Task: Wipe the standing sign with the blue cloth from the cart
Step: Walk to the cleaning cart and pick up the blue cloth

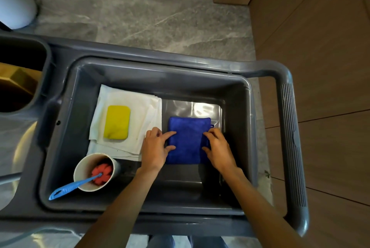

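Observation:
A folded blue cloth (188, 139) lies flat on the floor of the grey cart tray (238, 107), right of centre. My left hand (155, 147) rests on the cloth's left edge, index finger and thumb touching the fabric. On the right edge sits my right hand (217, 147), its fingers curled over the cloth's border. Both hands touch the cloth, which still lies flat. No standing sign is in view.
A yellow sponge (117, 122) lies on white cloths (144, 107) in the tray's left half. A paper cup (96, 171) holds a red brush with a blue handle (68, 187). The cart handle (290, 137) runs on the right; a grey bin (43, 63) stands at left.

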A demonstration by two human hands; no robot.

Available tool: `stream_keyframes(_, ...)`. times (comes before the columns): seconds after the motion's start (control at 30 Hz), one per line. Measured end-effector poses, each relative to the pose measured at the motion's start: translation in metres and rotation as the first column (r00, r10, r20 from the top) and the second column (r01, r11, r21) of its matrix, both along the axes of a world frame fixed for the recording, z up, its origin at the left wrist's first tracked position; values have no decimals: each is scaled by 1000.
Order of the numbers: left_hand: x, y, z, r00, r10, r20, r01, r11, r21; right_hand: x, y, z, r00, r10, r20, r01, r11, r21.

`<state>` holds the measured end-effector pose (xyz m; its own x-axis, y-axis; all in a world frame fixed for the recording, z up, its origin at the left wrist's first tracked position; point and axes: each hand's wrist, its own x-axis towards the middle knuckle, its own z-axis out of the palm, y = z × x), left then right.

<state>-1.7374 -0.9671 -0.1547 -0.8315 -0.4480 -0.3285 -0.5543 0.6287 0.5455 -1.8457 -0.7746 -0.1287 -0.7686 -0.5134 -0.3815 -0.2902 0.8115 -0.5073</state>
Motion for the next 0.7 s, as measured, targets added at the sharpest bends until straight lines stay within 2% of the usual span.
stream_keyframes(0.17,-3,3,-3,999,47,-10,-47,999,5,-9,2,-6,996,73,-57,-67,992,107)
stream_keyframes(0.27,-5,3,-2,996,84,-16,-84,996,24,-12,-1,-7,996,-17,-90,21,999,40)
stream_keyframes(0.33,-8,1,0,994,104,-14,-104,995,7,-11,-4,-11,985,-170,-22,168,984,-58)
stream_keyframes(0.4,-13,-2,1,995,98,-1,-98,994,-39,-11,-8,-13,968,-244,58,249,963,-104)
stream_keyframes(0.5,-22,-7,4,996,92,21,-90,992,-92,-18,-14,-14,960,-272,62,276,959,-70)
stream_keyframes(0.6,-27,-6,7,992,122,32,-119,990,-74,-25,-16,-17,979,-195,55,193,981,32)
stream_keyframes(0.7,-28,-1,9,989,146,27,-144,988,-54,-25,-16,-13,947,-280,158,286,958,-17)
